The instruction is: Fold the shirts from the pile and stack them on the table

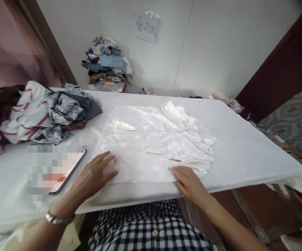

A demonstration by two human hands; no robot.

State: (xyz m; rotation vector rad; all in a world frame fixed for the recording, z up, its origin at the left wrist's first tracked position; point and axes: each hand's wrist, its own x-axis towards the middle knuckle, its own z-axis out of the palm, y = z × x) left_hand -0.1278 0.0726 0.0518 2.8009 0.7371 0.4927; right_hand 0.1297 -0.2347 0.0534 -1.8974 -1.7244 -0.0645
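A white garment (153, 139) lies spread on the white table (245, 153), its right side bunched in folds and a collar near the far edge. My left hand (95, 172) rests flat on the garment's near left corner, fingers spread. My right hand (188, 183) presses on the near hem at the table's front edge, fingers together and flat. Neither hand holds anything.
A phone (67, 170) lies left of my left hand. A heap of striped and patterned clothes (48, 115) sits at the table's far left. More clothes (107, 64) are stacked against the back wall under a paper sign (147, 28).
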